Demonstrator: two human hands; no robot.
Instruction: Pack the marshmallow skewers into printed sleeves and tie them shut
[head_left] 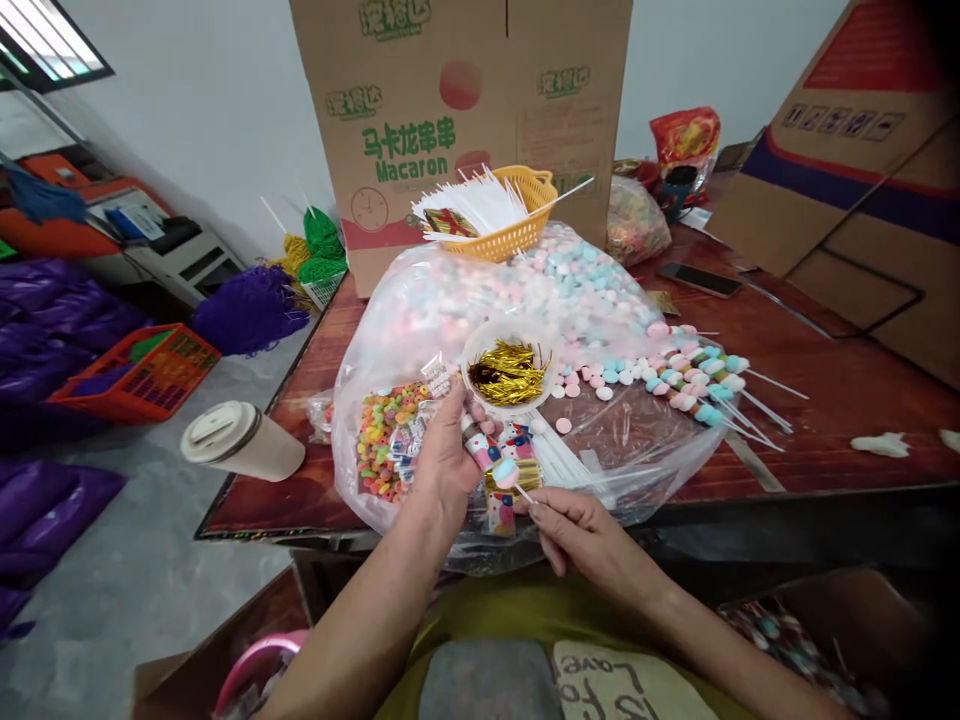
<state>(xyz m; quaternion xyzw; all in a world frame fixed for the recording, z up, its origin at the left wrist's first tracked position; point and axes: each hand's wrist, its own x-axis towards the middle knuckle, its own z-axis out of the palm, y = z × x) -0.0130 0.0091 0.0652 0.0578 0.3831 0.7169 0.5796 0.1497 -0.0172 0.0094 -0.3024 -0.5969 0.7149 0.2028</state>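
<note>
My right hand (577, 525) pinches a thin white stick (526, 494) between thumb and fingers. On the stick's end sits a pink and pale-blue candy (506, 474). My left hand (448, 450) is closed, its fingers curled around a small printed packet (481, 446) just beyond that candy; part of the grip is hidden. Right behind the left fingers stands a clear round bowl (550, 392) of gold twist ties (510, 372). More printed packets (501, 512) lie below, beside white sticks (562, 460). Colourful candy rings (390, 430) lie to the left of the hand.
A large clear bag of pastel candies (480, 285) covers the table's middle. Behind it are a yellow basket (510, 243) of sticks and a Macaron carton (405, 130). Filled candy skewers (694, 375) and a phone (701, 280) lie right. A lidded cup (255, 445) stands left.
</note>
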